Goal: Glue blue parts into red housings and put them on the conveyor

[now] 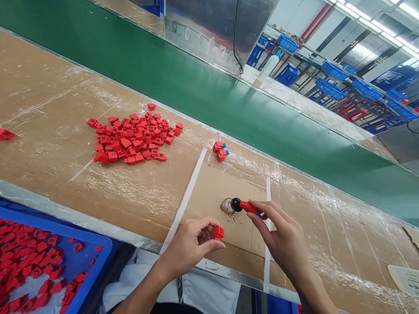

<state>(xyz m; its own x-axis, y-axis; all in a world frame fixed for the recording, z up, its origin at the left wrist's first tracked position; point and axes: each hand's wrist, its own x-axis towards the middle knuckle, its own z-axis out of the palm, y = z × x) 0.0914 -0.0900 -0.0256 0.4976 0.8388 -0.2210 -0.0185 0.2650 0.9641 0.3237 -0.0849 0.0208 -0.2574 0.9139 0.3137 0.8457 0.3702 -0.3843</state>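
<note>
While L hand [193, 250] pinches red plastic block [218, 233], R hand [283, 235] grips red stick [248, 207] w/ black tip [236, 204] over cardboard [209, 196]; both light, stiff, hold by sides.

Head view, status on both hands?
Left hand pinching red plastic block. Right hand holding red plastic part, tip at black disc by small jar. Brown specks on cardboard below.

The person wears a loose white work smock [209, 285] over dark clothing [153, 308], with a narrow dark strap [180, 290] hanging down the front. The left hand [186, 248] and right hand [281, 235] are bare, as are the forearms [140, 294].
</note>
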